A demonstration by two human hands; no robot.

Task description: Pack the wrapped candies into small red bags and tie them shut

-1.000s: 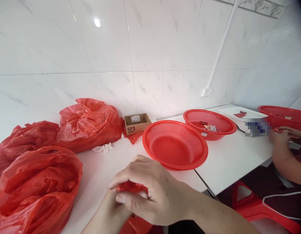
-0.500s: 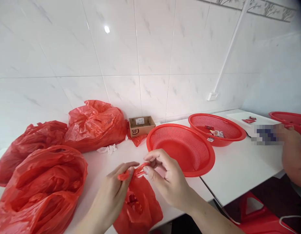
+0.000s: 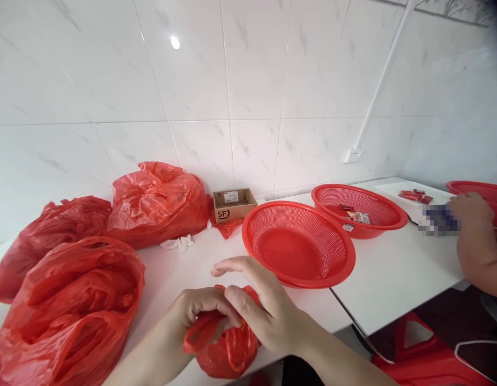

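Observation:
A small red plastic bag (image 3: 228, 354), gathered at its neck and full below, is in front of me at the table's near edge. My left hand (image 3: 204, 305) is closed on the bag's twisted top, its fingers curled down over it. A loose loop of plastic sticks out beneath those fingers. Over the bag's right side, my right hand (image 3: 264, 308) has its fingers stretched to the left and its thumb apart from them. The thumb lies close by the left fingertips at the bag's neck; whether its tip pinches any plastic is hidden.
Large red plastic bags (image 3: 75, 300) crowd the left side. Behind are a small cardboard box (image 3: 234, 206) and crumpled white tissue (image 3: 178, 244). Red perforated baskets (image 3: 348, 273) stand right. Farther right, a co-worker's hand (image 3: 473, 209) is beside a white scale (image 3: 393, 187) bearing red packets.
Both hands have come lower, and the small bag's top is now bunched under my left fingers. My right fingers have straightened. More red packets lie on the scale; the co-worker's hand has shifted.

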